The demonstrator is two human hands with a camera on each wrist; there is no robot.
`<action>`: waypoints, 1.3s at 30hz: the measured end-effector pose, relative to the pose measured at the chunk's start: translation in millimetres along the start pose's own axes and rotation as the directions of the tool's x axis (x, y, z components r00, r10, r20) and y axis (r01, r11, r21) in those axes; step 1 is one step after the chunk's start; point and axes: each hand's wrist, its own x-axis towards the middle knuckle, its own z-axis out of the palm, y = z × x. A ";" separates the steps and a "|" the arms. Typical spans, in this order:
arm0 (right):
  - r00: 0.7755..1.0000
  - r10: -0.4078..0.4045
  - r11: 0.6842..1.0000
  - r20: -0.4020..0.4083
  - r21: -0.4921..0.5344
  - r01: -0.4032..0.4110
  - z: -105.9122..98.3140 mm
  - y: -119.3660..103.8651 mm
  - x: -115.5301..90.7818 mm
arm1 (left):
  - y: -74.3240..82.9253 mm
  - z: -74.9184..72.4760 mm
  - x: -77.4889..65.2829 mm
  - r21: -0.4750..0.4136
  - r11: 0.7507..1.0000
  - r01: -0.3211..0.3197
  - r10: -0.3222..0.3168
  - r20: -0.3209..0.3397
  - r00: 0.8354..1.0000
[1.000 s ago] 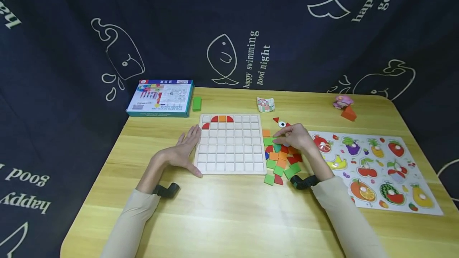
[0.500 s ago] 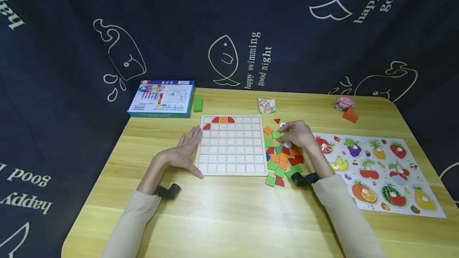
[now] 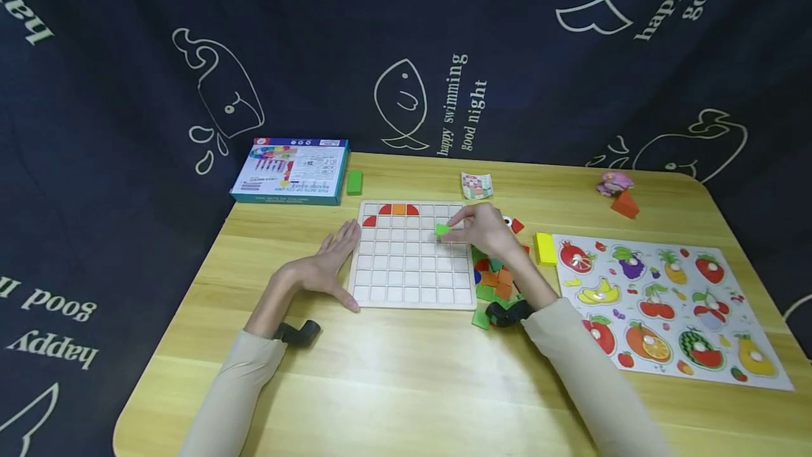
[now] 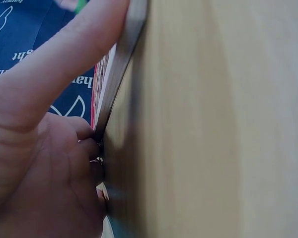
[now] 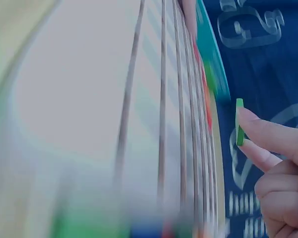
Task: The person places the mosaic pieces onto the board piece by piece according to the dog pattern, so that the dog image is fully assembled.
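Observation:
A white grid board point(image 3: 412, 270) lies mid-table. Along its top row sit an orange square tile point(image 3: 398, 209) and red quarter-circle tiles point(image 3: 412, 210), with another red one in the second row at the left. My left hand point(image 3: 320, 270) rests at the board's left edge, fingers extended and thumb spread. Thumb and finger of my right hand point(image 3: 483, 230) pinch a green square tile point(image 3: 442, 230) over the board's upper right part; the right wrist view shows this green tile edge-on between the fingertips.
Loose coloured tiles point(image 3: 504, 290) are heaped right of the board, partly under my right forearm. A fruit puzzle sheet point(image 3: 675, 316) and yellow block point(image 3: 545, 249) lie further right. Behind are a blue box point(image 3: 288, 171), green block point(image 3: 354, 183), pattern card point(image 3: 476, 185) and orange block point(image 3: 624, 204).
My right hand has lifted the green tile from beside the heap and carried it left over the board. The yellow block has come into sight. My left hand stays at the board's edge.

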 end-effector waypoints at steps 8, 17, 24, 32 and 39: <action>0.995 -0.072 0.995 0.075 0.071 0.066 76.2 -61.9 28.9 | -1.0 0.1 1.5 -0.009 1.000 0.022 -0.022 0.003 1.000; 0.998 -0.070 0.997 0.006 0.025 0.070 102.7 -64.2 41.4 | 0.6 4.4 1.1 -0.031 0.999 -0.006 0.006 0.010 1.000; 0.990 -0.142 0.988 0.004 0.063 0.142 104.4 -64.9 44.5 | 1.0 0.2 -1.4 -0.037 0.999 0.000 0.000 -0.004 1.000; 0.991 -0.132 0.991 0.009 0.020 0.132 108.5 -68.3 48.1 | -0.5 2.0 -1.3 -0.018 1.000 -0.008 0.007 -0.004 1.000; 0.983 -0.165 0.985 0.076 0.067 0.160 97.8 -64.8 44.2 | -0.2 2.0 -0.4 -0.024 1.000 0.005 -0.005 -0.002 1.000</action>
